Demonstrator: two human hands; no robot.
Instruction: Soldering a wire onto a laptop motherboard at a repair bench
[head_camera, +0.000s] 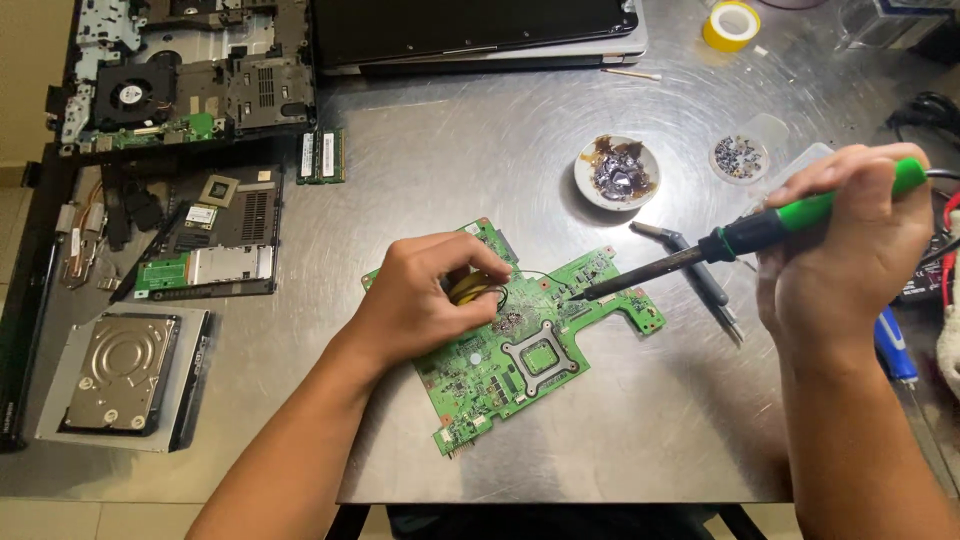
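Head view: I solder a green circuit board (520, 365).
My right hand (850, 250) grips the soldering iron (740, 238); my left hand (425, 300) pinches thin wire (545, 277) on it.

This is an electronics repair bench. A scuffed steel tabletop (620, 420) carries a bare green motherboard (530, 350) near its front edge, with a soldering iron (760, 232) held over it. At the far left corner lies an opened laptop chassis (185, 70) showing its cooling fan (128, 95), and below it a loose hard drive (120, 372). Two memory modules (322, 156), a small dish of flux residue (617, 172), tweezers (700, 280) and a roll of yellow tape (731, 25) lie toward the far edge.
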